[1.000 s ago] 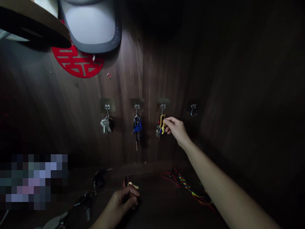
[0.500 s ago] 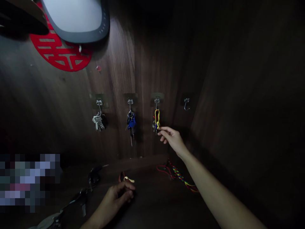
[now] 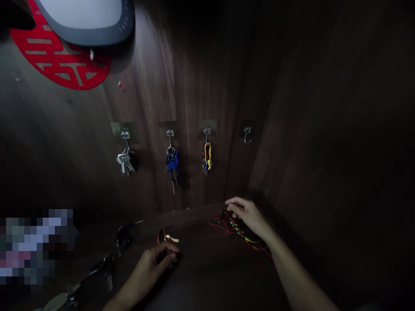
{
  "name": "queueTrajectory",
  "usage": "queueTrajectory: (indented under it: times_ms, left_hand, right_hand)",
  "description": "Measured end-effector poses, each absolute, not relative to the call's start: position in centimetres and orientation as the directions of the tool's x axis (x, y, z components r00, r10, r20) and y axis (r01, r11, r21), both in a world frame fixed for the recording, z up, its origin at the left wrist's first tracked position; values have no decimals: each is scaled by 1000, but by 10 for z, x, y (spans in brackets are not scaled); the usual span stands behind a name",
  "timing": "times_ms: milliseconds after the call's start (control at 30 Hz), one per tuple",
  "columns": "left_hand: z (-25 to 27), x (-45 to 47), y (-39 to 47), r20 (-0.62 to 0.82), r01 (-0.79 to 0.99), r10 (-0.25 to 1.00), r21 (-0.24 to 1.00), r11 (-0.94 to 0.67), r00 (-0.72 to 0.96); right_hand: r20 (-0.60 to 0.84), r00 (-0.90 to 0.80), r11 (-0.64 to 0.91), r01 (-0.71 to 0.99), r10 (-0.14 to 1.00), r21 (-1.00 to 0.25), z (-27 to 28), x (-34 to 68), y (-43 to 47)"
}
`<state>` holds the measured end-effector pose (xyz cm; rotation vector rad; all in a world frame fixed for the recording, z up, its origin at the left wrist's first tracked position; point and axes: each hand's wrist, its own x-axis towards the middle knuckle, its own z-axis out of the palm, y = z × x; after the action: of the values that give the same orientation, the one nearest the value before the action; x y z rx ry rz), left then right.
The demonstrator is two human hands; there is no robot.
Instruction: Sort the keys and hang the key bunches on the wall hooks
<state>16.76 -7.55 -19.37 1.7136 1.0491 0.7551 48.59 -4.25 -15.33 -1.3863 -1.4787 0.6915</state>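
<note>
My right hand (image 3: 244,211) is just above a multicoloured braided cord (image 3: 238,229) with red strings, its fingers loosely bent and nothing visible in them. Low and to the left, my left hand (image 3: 157,261) hovers or rests by the shelf, thumb and index slightly apart, with no object seen in it. Just beyond its fingertips lies a pale key (image 3: 171,239) with a reddish-brown loop (image 3: 161,235). On the wall, a yellow braided loop with keys (image 3: 208,157) hangs from the third hook (image 3: 207,130), apart from both hands.
Silver keys (image 3: 125,162) and a blue-tagged key bunch (image 3: 173,162) hang on the left hooks. A bare hook (image 3: 247,134) is at right. Dark keys (image 3: 123,237) lie at left. A grey-rimmed device (image 3: 87,26) overlaps a red cut-out ornament (image 3: 65,69).
My right hand has let go of the yellow loop and moved down towards the braided cord. The loop hangs on its hook. My left hand stays near the pale key; the view has shifted slightly.
</note>
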Motion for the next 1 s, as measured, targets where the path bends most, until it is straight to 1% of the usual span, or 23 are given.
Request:
queueTrajectory:
  times_ms: [100, 167, 267, 367, 433, 467, 600, 733, 833, 933, 1000]
  left_hand:
    - [-191, 168, -76, 26, 336, 902, 923, -187, 431]
    - [-190, 169, -76, 28, 342, 902, 920, -192, 430]
    - [-189, 169, -76, 34, 339, 905, 921, -194, 424]
    - [-189, 169, -76, 34, 338, 908, 922, -189, 417]
    - [-188, 169, -77, 29, 338, 907, 923, -186, 420]
    - [-187, 170, -77, 25, 342, 907, 921, -184, 419]
    - [-185, 171, -78, 12, 354, 908, 918, -176, 419]
    - [-187, 171, -78, 37, 340, 908, 920, -194, 417]
    - [-187, 170, -78, 65, 352, 912, 910, -221, 404]
    - [-185, 170, -79, 120, 376, 918, 886, -271, 378]
    - [-184, 170, -79, 162, 387, 923, 872, -299, 348]
  right_hand:
    - [267, 84, 191, 499, 960, -845, -168, 492, -50]
    - [298, 46, 214, 591, 953, -778, -174, 493, -52]
    - [345, -5, 224, 771, 939, -597, -179, 488, -53]
    - [309, 14, 116, 910, 951, -398, -182, 480, -53]
    - [271, 21, 69, 946, 962, -318, -184, 475, -53]
    - [260, 13, 69, 951, 966, -303, -185, 473, -54]
    - [270, -53, 135, 946, 962, -295, -187, 465, -55]
    - [311, -166, 267, 910, 936, -318, -184, 450, -57]
    - [304, -226, 342, 843, 925, -414, -181, 433, -59]
    - [248, -264, 359, 757, 932, -546, -177, 413, -64]
    - [216, -298, 367, 706, 930, -606, -176, 402, -68]
